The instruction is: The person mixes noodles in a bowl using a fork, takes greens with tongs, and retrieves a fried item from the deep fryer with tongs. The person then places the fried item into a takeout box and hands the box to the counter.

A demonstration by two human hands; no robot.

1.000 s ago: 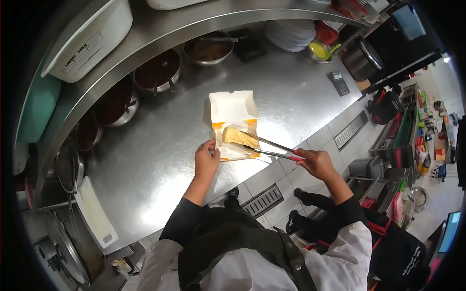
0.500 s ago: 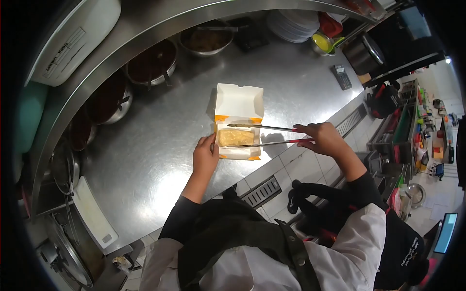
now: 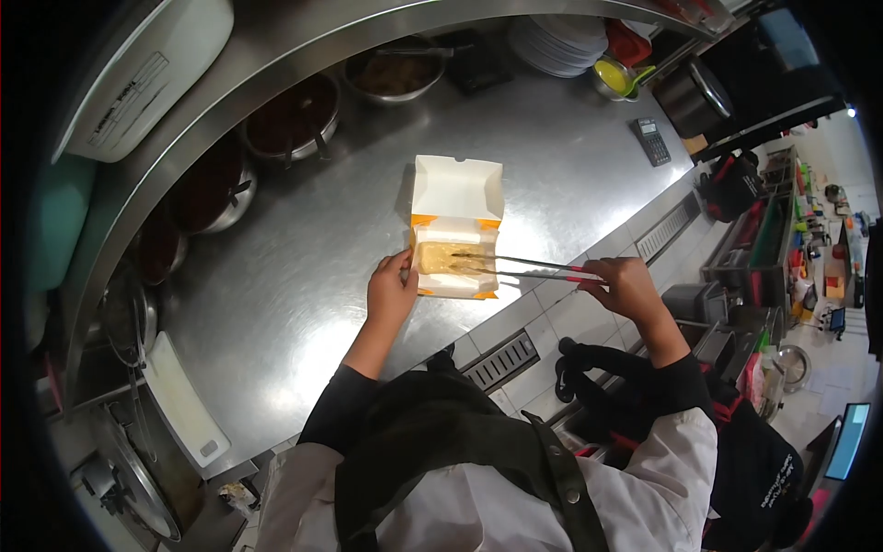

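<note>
An open takeaway box (image 3: 457, 189), white inside with orange edges, stands on the steel table with its lid folded back. A pale yellow block of food with a creamy coating (image 3: 438, 259) lies in its base. My left hand (image 3: 392, 293) grips the left side of the box, fingers closed against the wall. In my right hand (image 3: 627, 290), closed around their red-gripped end, are metal tongs (image 3: 529, 264). The tong tips rest over the right half of the food, fairly close together; whether they pinch it I cannot tell.
Metal bowls of dark red sauce (image 3: 292, 115) and a bowl of brown food (image 3: 395, 78) line the back. Stacked plates (image 3: 556, 46), a yellow bowl (image 3: 612, 78) and a calculator (image 3: 650, 141) stand farther right. A white board (image 3: 184, 405) lies left. A person in black (image 3: 750, 469) is at right.
The tongs' arms have come closer together, and their tips have moved from either side of the food to over its right part. My right hand has shifted slightly right; my left stays on the box.
</note>
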